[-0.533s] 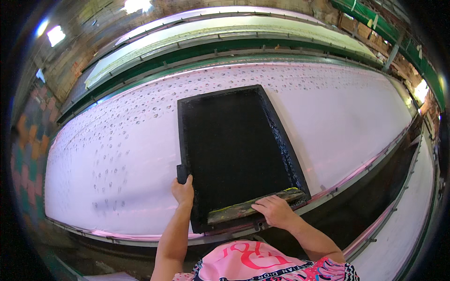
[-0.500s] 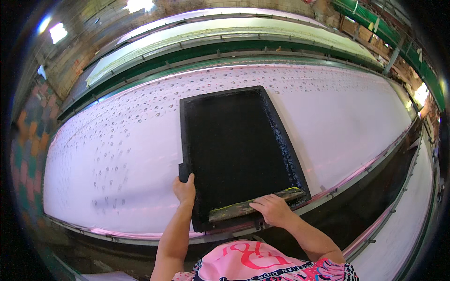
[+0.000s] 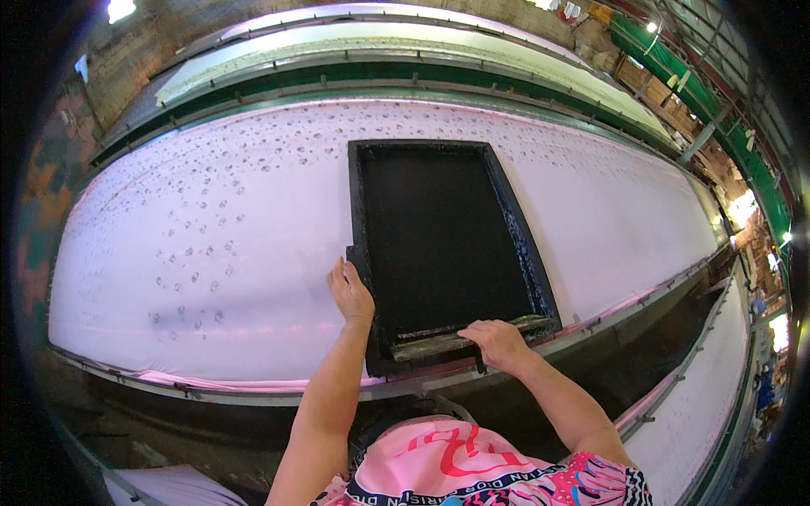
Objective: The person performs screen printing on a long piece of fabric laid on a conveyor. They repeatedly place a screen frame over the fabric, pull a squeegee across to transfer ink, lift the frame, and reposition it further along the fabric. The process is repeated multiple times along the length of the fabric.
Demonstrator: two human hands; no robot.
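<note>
"Where's the black frame (image 3: 358, 194)?"
"Lying on the pale cloth (image 3: 287, 253), with dark marks (image 3: 196, 276) to its left and beyond its far edge."
"And the wooden bar (image 3: 432, 345)?"
"Along the frame's near end, the right hand (image 3: 499, 344) clamped over it (thumb hidden)."
"The left hand (image 3: 351, 295)?"
"At the frame's left edge; I can't tell whether its fingers grip."

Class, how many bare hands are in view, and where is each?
2: the left hand at the left side of the black frame, the right hand on the long bar at its near end. No others show.
</note>
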